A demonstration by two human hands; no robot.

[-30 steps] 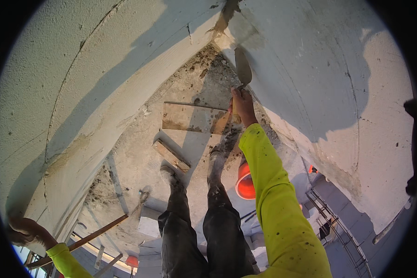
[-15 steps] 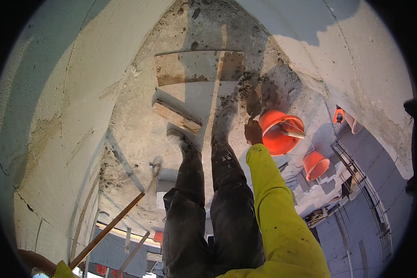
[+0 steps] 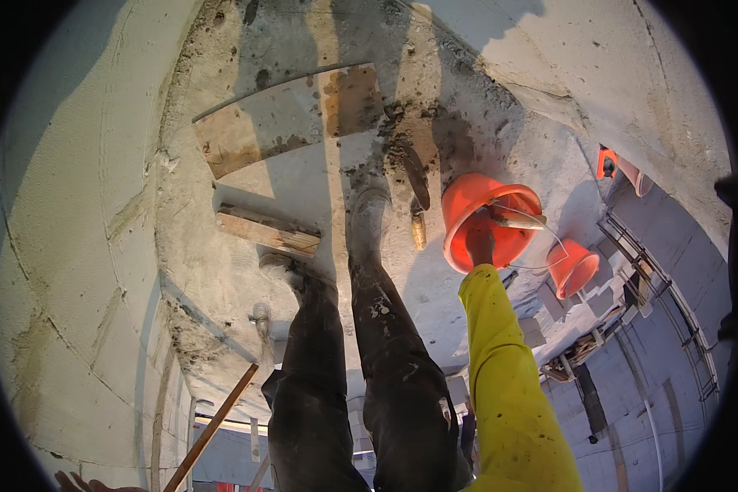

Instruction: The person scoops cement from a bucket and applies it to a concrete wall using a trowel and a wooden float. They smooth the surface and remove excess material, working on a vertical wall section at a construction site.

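My right hand (image 3: 480, 238) reaches into the orange bucket (image 3: 457, 217), beside a pale wooden handle (image 3: 523, 221) that juts over its rim. The fingers are mostly hidden, so whether they grip the handle is unclear. Left of the bucket, a pointing trowel (image 3: 416, 179) with a wooden grip lies on the concrete floor, close to my right foot. My left hand (image 3: 86, 484) just shows at the lower left edge against the pale wall. Its fingers are apart and hold nothing visible.
A curved, stained board (image 3: 279, 119) and a short wooden plank (image 3: 269, 231) lie ahead of my feet. A second orange bucket (image 3: 572, 269) stands further right. A wooden pole (image 3: 213, 426) leans at lower left. Pale walls (image 3: 66, 246) rise on both sides.
My right hand has let go of the trowel, now lying on the floor, and moved right into the bucket. The view has shifted, and my left hand has sunk toward the lower edge.
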